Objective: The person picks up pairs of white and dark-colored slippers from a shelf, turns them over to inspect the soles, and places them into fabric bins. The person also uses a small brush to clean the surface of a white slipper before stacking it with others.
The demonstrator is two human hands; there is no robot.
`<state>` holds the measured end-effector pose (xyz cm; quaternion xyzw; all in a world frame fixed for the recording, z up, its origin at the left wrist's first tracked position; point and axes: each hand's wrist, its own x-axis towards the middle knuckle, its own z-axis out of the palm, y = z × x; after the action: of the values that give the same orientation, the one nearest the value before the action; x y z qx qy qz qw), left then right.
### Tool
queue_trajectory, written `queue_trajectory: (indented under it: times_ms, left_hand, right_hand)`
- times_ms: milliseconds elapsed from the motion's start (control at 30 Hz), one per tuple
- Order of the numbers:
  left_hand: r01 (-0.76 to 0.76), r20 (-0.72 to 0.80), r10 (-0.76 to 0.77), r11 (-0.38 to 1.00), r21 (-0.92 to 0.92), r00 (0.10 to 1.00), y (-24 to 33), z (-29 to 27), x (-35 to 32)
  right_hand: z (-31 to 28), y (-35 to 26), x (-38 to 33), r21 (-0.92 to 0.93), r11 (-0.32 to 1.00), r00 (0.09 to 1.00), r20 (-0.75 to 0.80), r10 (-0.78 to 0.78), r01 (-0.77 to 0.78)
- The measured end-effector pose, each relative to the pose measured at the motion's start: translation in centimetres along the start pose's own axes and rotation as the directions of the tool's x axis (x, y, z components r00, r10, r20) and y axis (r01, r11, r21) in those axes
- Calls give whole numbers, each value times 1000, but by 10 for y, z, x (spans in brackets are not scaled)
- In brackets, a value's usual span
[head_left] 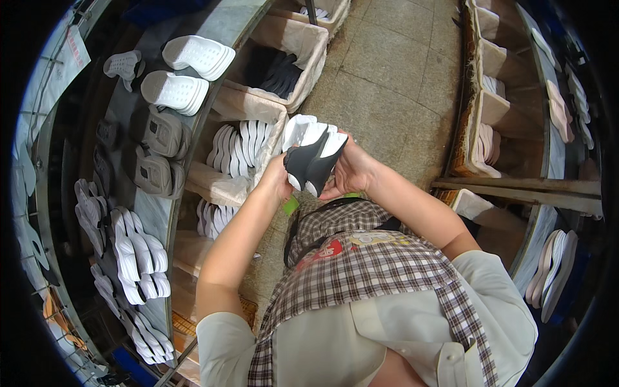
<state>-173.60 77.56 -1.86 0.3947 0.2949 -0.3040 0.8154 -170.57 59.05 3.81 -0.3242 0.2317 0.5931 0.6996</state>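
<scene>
In front of my apron, both hands hold a small bundle of black and white shoe pieces (314, 161). Its dark parts face me, with white rounded ends showing at the top and below. My left hand (281, 177) grips the left side, its fingers partly hidden behind the bundle. On the other side, my right hand (353, 169) closes round the right edge, thumb and fingers against the white and black pieces. Just beyond the left hand, white shoe soles (240, 147) stand in rows inside a cloth-lined basket (274, 119).
A shelf (173, 19) at left carries white perforated shoe pieces (174, 91), grey ones (164, 132) and white soles (138, 248). Beyond stands a lined basket of black pieces (278, 74). At right, lined baskets (493, 58) and a wooden rail (516, 187) border the tiled aisle (387, 58).
</scene>
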Motion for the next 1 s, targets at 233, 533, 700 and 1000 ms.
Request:
queue_trajectory:
  times_ms: [233,533,700,1000]
  left_hand:
    - [15,14,-15,1000,11,1000,-11,-5,7]
    - [-219,-65,239,949,226,969,11,27,-26]
    - [-456,103,446,884,105,889,35,54,-54]
    - [-616,192,610,787,-35,769,48,53,-58]
  right_hand:
    - [-5,9,-2,42,999,1000,-9,-28,28]
    - [3,6,-10,-122,973,980,49,-192,197]
    - [23,2,-24,-217,807,830,257,-496,549]
    - [41,-2,-52,-510,384,593,349,-726,770]
